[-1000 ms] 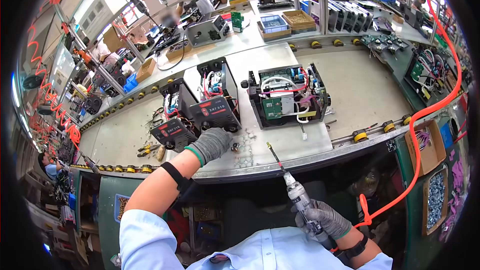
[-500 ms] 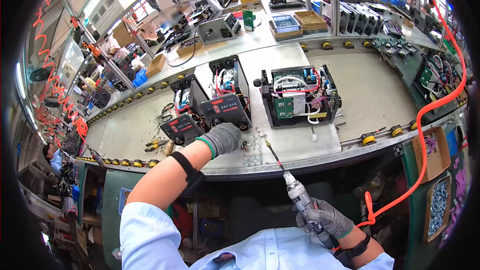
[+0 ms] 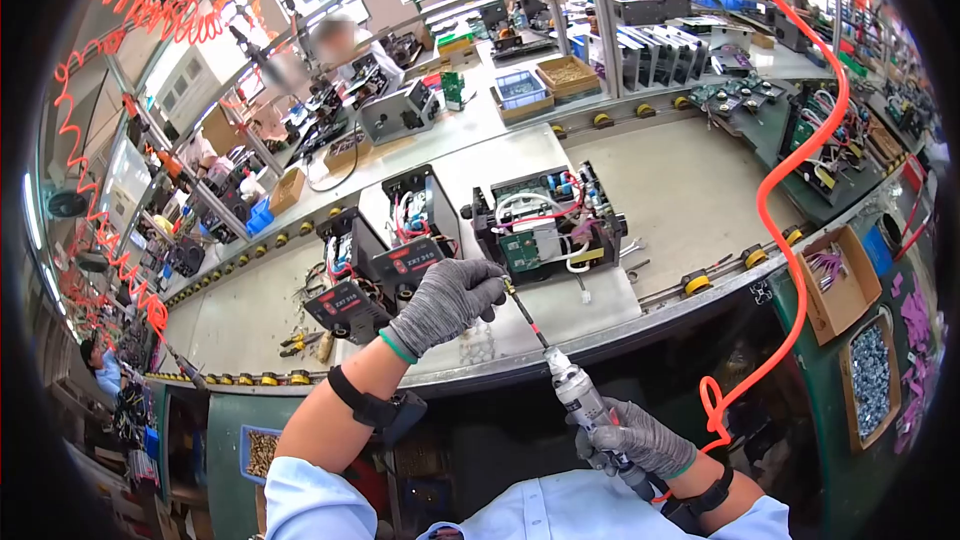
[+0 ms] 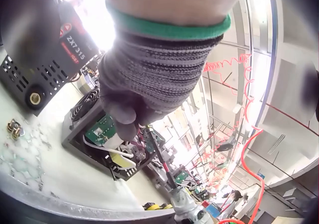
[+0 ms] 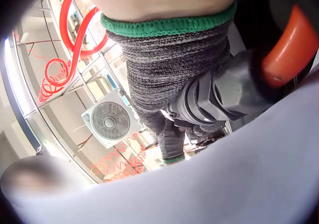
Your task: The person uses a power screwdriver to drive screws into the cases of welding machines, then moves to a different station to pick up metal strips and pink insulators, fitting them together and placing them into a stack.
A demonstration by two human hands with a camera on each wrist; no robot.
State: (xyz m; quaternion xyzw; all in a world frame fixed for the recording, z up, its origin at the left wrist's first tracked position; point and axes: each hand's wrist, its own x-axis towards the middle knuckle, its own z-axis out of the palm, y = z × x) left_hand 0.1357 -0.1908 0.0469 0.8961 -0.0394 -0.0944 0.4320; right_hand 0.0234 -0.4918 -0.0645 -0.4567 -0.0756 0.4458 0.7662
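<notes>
My right hand (image 3: 640, 438), in a grey knit glove, grips a silver air screwdriver (image 3: 580, 395) fed by an orange hose. Its long dark bit (image 3: 527, 318) points up and away, with a brassy end. My gloved left hand (image 3: 450, 305) pinches at that end with thumb and fingers; the left wrist view shows the bit (image 4: 160, 156) meeting the curled fingertips, which hide its tip. Behind the left hand stand two open-topped machines with black ZX7 315 front panels (image 3: 345, 308). Beyond the bit sits a third open machine (image 3: 548, 225) with a green board and white and red wires.
Small brass parts (image 4: 16, 129) lie on the white sheet near the bench edge. Pliers (image 3: 298, 344) and wrenches (image 3: 635, 250) rest on the bench. An orange hose (image 3: 770, 210) loops down at the right, near boxes of purple parts (image 3: 838, 280) and screws (image 3: 870, 380).
My left hand has left the lower edge of the ZX7 315 panel and moved right to the bit's end. The screwdriver stays in my right hand, slightly shifted. The head view has swung.
</notes>
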